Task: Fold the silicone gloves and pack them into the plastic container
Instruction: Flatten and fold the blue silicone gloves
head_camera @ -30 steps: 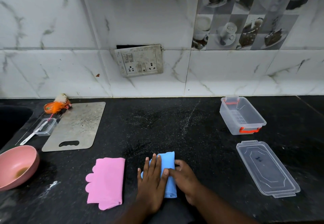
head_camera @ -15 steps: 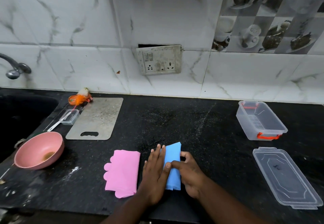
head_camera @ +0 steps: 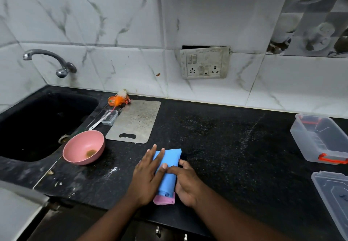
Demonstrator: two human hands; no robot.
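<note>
Blue glove [head_camera: 169,158] folded narrow, lying atop folded pink glove [head_camera: 163,201]

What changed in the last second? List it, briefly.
The blue glove moved left onto the pink glove, which now shows mainly at its near end. Unchanged: left hand flat on the blue glove, right hand holding its edge; container open, lid beside it.

Left hand [head_camera: 148,176] flat, palm down, fingers straight; right hand [head_camera: 188,182] beside it, curled round the blue glove [head_camera: 167,158].
</note>
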